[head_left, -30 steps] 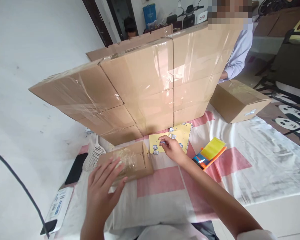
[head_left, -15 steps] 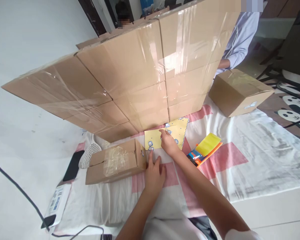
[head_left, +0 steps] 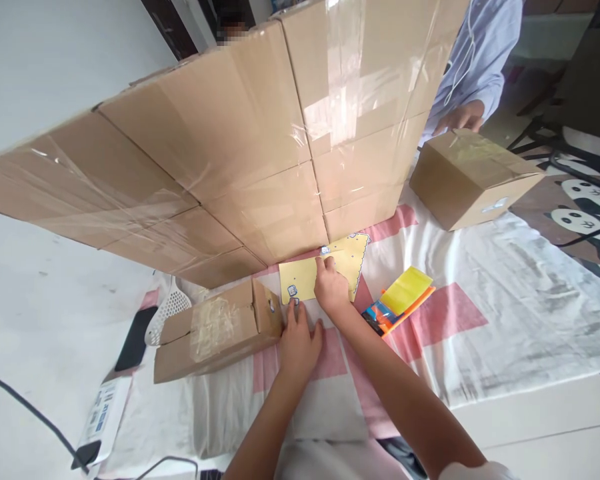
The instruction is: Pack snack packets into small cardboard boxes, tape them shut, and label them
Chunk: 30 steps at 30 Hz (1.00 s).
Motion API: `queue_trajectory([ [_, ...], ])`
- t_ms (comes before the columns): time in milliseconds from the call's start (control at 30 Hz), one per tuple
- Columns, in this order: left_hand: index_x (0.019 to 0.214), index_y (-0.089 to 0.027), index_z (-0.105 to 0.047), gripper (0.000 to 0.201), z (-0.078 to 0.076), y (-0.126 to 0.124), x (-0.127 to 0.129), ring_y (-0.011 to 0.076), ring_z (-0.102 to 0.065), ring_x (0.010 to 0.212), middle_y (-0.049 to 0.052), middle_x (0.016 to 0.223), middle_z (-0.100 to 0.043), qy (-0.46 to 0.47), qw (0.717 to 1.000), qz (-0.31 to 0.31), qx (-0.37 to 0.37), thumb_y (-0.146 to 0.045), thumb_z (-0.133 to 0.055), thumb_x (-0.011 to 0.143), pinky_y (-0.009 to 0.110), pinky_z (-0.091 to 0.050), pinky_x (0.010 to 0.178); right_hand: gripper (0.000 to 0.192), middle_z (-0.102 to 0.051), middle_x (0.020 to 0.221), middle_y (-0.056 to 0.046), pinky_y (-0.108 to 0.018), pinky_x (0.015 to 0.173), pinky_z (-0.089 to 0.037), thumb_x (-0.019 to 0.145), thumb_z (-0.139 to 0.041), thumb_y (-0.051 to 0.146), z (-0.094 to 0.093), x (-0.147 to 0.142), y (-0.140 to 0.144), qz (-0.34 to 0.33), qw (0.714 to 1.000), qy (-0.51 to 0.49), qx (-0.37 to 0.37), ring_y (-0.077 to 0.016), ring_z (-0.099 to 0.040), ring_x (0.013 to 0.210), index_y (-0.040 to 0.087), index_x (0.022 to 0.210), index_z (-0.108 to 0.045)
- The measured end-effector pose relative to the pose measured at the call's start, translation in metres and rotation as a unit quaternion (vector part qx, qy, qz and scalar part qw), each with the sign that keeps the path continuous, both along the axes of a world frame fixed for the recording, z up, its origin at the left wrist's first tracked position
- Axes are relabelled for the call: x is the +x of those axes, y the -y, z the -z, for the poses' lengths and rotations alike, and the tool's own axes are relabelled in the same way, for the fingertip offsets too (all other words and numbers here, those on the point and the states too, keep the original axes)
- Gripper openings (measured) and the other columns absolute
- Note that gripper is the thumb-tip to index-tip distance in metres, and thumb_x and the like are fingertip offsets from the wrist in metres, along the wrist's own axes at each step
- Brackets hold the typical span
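Observation:
A sheet of yellow paper (head_left: 300, 272) with small blue-and-white cartoon prints and a wavy right edge lies flat at the foot of the cardboard wall. My left hand (head_left: 300, 343) rests palm down with its fingers spread, fingertips at the paper's lower left edge. Over the middle of the sheet, my right hand (head_left: 333, 287) has its fingers curled in close; whatever they may pinch is hidden. To the right lie an orange-edged item with a yellow pad (head_left: 407, 290) and a blue-and-black packet (head_left: 379, 317).
A tall taped cardboard wall (head_left: 250, 153) stands behind the paper. A carton (head_left: 215, 333) is left of my left hand, beside a white perforated scoop (head_left: 167, 313) and a black phone-like slab (head_left: 136, 339). At far right, another person's hand (head_left: 463, 117) is by a second carton (head_left: 473, 177).
The view has shifted slightly. My right hand has moved a little on the paper, fingers more gathered. The other person's hand now shows above the right carton.

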<state>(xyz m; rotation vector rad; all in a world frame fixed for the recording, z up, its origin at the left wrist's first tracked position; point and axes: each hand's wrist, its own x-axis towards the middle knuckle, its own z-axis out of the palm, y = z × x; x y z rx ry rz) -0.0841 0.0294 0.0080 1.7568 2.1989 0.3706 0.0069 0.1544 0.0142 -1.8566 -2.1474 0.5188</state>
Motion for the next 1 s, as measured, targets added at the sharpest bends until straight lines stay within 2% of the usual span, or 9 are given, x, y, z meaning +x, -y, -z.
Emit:
queue_trajectory([
  [200,0.153,-0.011,-0.045,0.062,-0.007,0.0,0.003,0.0401,-0.058,0.132,0.022,0.168,-0.023,-0.033,0.998,-0.021,-0.052,-0.04,-0.045,0.099,0.049,-0.055,0.097,0.03,-0.054,0.126,-0.015,-0.03,0.061,-0.05,0.093,-0.055,0.019,-0.003,0.005,0.001,0.081,0.996,-0.03,0.012,-0.0241,-0.069,0.089,0.015,0.123,-0.051],
  [300,0.154,-0.01,-0.043,0.063,-0.005,-0.002,0.002,0.0411,-0.055,0.136,0.022,0.168,-0.024,-0.037,0.998,-0.021,-0.054,-0.041,-0.045,0.099,0.049,-0.055,0.098,0.027,-0.06,0.121,-0.015,-0.033,0.074,-0.052,0.093,-0.048,0.011,0.001,0.004,0.001,0.052,0.989,-0.138,0.027,-0.0249,-0.066,0.095,0.016,0.119,-0.052],
  [367,0.153,-0.01,-0.044,0.063,-0.003,-0.002,0.001,0.0406,-0.051,0.139,0.021,0.167,-0.026,-0.031,0.998,-0.022,-0.04,-0.04,-0.046,0.098,0.049,-0.054,0.1,0.036,-0.061,0.121,-0.013,-0.033,0.081,-0.052,0.091,-0.041,0.002,0.004,0.003,0.0,0.021,0.981,-0.191,0.038,-0.0236,-0.066,0.098,0.017,0.122,-0.052],
  [567,0.154,-0.008,-0.04,0.067,0.005,0.002,-0.002,0.0354,-0.048,0.143,0.022,0.162,-0.039,0.029,0.998,-0.043,0.02,-0.038,-0.05,0.095,0.046,-0.051,0.108,0.052,-0.056,0.129,-0.015,-0.033,0.086,-0.053,0.08,-0.036,-0.006,0.013,0.002,-0.003,-0.005,0.969,-0.241,0.045,-0.0221,-0.064,0.106,0.016,0.124,-0.051],
  [733,0.15,-0.007,-0.047,0.063,0.011,0.008,-0.005,0.0351,-0.052,0.14,0.023,0.155,-0.048,0.066,0.992,-0.066,0.083,-0.038,-0.051,0.095,0.049,-0.05,0.109,0.047,-0.066,0.114,-0.014,-0.034,0.085,-0.052,0.082,-0.039,-0.004,0.021,0.003,-0.005,-0.019,0.966,-0.255,0.031,-0.0236,-0.065,0.1,0.013,0.124,-0.055],
  [800,0.148,-0.01,-0.051,0.061,0.012,0.012,-0.004,0.0332,-0.061,0.13,0.022,0.153,-0.051,0.098,0.985,-0.076,0.12,-0.039,-0.053,0.094,0.047,-0.053,0.104,0.044,-0.071,0.104,-0.011,-0.035,0.089,-0.052,0.085,-0.041,-0.001,0.023,0.003,-0.005,-0.027,0.966,-0.256,0.028,-0.0246,-0.065,0.1,0.013,0.125,-0.056],
  [867,0.143,-0.014,-0.057,0.057,0.011,0.017,-0.003,0.0267,-0.073,0.103,0.02,0.147,-0.058,0.148,0.974,-0.093,0.143,-0.041,-0.057,0.093,0.042,-0.059,0.091,0.041,-0.074,0.097,-0.009,-0.037,0.093,-0.05,0.089,-0.045,0.003,0.023,0.003,-0.006,-0.032,0.967,-0.251,0.026,-0.0276,-0.063,0.105,0.014,0.125,-0.058],
  [933,0.132,-0.018,-0.066,0.047,0.007,0.022,-0.001,0.0191,-0.072,0.078,0.016,0.132,-0.069,0.199,0.959,-0.126,0.155,-0.043,-0.059,0.093,0.036,-0.061,0.076,0.039,-0.075,0.095,-0.009,-0.038,0.094,-0.05,0.091,-0.045,0.006,0.023,0.003,-0.006,-0.037,0.969,-0.242,0.023,-0.029,-0.062,0.108,0.013,0.127,-0.059],
  [1000,0.113,-0.02,-0.075,0.036,0.002,0.026,0.001,0.0166,-0.069,0.07,0.011,0.108,-0.077,0.237,0.943,-0.16,0.17,-0.045,-0.062,0.091,0.032,-0.059,0.07,0.044,-0.075,0.099,-0.01,-0.036,0.091,-0.05,0.092,-0.042,0.005,0.023,0.003,-0.005,-0.045,0.972,-0.232,0.015,-0.0273,-0.065,0.104,0.013,0.131,-0.059],
])
